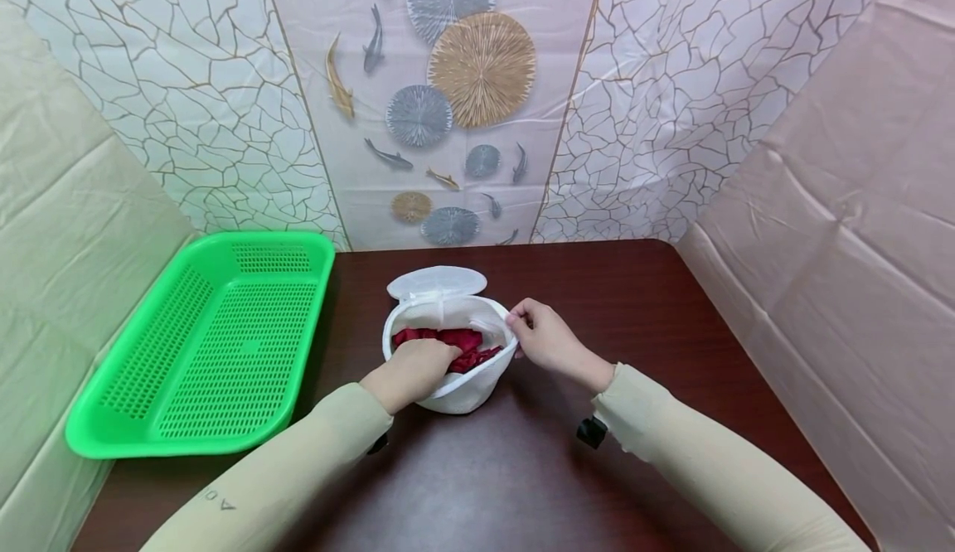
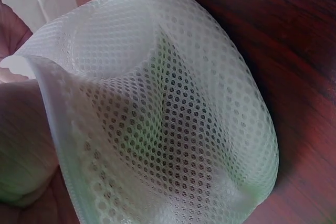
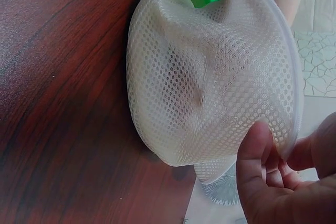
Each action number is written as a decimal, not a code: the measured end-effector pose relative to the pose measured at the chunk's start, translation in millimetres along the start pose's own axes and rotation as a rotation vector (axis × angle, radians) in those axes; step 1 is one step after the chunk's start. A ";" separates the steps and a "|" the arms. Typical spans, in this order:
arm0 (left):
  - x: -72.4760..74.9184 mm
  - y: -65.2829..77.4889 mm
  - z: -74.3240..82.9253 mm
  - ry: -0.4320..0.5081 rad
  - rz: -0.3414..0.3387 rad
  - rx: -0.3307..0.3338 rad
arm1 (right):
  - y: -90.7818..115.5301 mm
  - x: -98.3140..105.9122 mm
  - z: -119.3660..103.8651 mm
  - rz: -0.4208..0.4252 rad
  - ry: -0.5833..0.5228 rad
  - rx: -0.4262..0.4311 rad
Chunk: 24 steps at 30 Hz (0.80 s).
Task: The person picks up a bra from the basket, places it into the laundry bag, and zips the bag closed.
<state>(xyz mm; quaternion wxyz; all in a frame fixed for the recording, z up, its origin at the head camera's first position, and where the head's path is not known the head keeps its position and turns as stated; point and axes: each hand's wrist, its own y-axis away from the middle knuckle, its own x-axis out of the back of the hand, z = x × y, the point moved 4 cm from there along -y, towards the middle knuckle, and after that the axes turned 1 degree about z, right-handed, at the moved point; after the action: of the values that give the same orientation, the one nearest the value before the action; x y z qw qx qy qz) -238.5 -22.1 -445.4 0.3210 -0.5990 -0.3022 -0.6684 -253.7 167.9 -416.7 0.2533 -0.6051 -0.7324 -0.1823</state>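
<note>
A white mesh laundry bag (image 1: 466, 394) stands on the table with its round lid (image 1: 440, 281) flipped back behind the opening. Dark red cloth (image 1: 461, 339) lies inside it. My left hand (image 1: 418, 367) reaches over the near rim into the bag and touches the red cloth; its fingertips are hidden inside. At the bag's right side, my right hand (image 1: 545, 338) pinches the rim between thumb and fingers. In the right wrist view, that pinch at the zippered edge shows close up, beside the honeycomb mesh (image 3: 226, 72). The left wrist view shows mostly the bag's mesh wall (image 2: 210, 87).
A green plastic basket (image 1: 317, 320) with a slotted bottom stands to the left of the bag. The dark brown table (image 1: 619, 303) meets a patterned wall (image 1: 634, 162) at the back, with beige panels (image 1: 836, 204) on both sides.
</note>
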 end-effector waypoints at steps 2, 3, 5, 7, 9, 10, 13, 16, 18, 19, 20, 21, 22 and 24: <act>1.1 0.8 -0.7 0.010 0.000 -0.003 | 0.1 0.3 0.8 -0.003 0.003 -0.003; 2.1 1.3 -1.0 0.017 0.000 -0.006 | 0.2 0.4 0.8 -0.006 0.005 -0.003; 5.1 2.6 -1.7 0.035 0.014 -0.023 | 0.2 0.8 1.1 -0.007 -0.002 -0.006; 8.9 4.3 -2.3 0.048 0.029 -0.047 | 0.4 1.2 0.9 -0.008 -0.009 -0.005; 13.1 6.4 -3.3 0.058 0.045 -0.073 | 0.6 1.8 0.6 -0.007 -0.019 -0.005; 15.6 7.8 -4.0 0.065 0.053 -0.085 | 0.3 2.0 0.5 -0.005 -0.020 -0.006; 23.0 12.4 -7.1 0.083 0.074 -0.111 | -0.5 2.2 0.8 -0.005 -0.025 -0.009; 32.6 18.0 -10.7 0.117 0.103 -0.117 | -1.7 2.3 1.9 -0.005 -0.026 -0.011; 39.0 21.8 -13.9 0.133 0.128 -0.111 | -2.5 2.3 2.8 -0.005 -0.026 -0.012; 42.3 23.7 -15.5 0.141 0.136 -0.103 | -2.8 2.3 3.1 -0.006 -0.025 -0.013; 45.2 25.3 -17.4 0.139 0.145 -0.092 | -3.1 2.3 3.4 -0.008 -0.023 -0.013; 48.0 27.0 -19.5 0.138 0.157 -0.081 | -3.4 2.2 3.9 -0.009 -0.023 -0.013; 50.6 28.6 -21.8 0.134 0.170 -0.070 | -3.5 2.2 4.1 -0.011 -0.021 -0.011; 55.7 31.7 -26.6 0.124 0.199 -0.051 | -3.7 2.1 4.1 -0.016 -0.020 -0.012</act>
<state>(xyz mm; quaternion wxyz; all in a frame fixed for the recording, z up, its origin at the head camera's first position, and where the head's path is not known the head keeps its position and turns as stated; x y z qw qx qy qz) -233.9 -66.2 -392.0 0.3886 -0.5916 -0.2036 -0.6765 -258.2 171.2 -418.6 0.2411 -0.6025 -0.7386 -0.1827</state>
